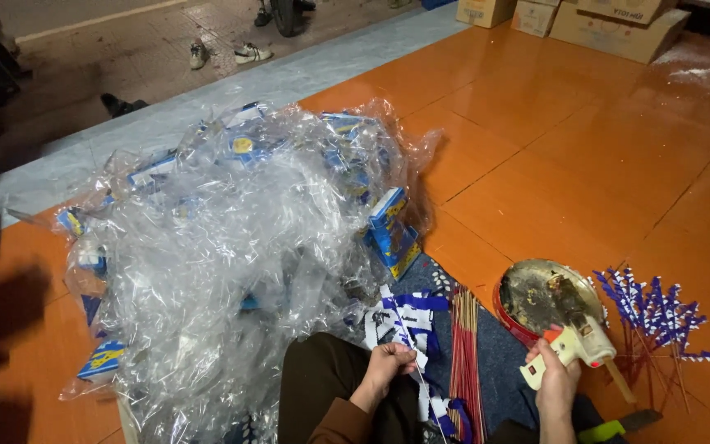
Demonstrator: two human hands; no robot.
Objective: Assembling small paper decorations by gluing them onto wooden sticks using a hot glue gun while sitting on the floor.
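My left hand pinches a thin stick wrapped with blue and white paper strips, held over my lap. My right hand grips a cream glue gun with an orange trigger, its nozzle pointing up and left toward a round tin lid stained with dark glue. A bundle of thin red sticks lies between my hands on a dark patterned mat. To the right, several finished sticks with blue and white fringes lie fanned on the orange floor.
A large heap of crumpled clear plastic wrap with blue and yellow cards in it fills the left. Cardboard boxes stand at the back right. Shoes sit on the bare floor beyond a grey strip.
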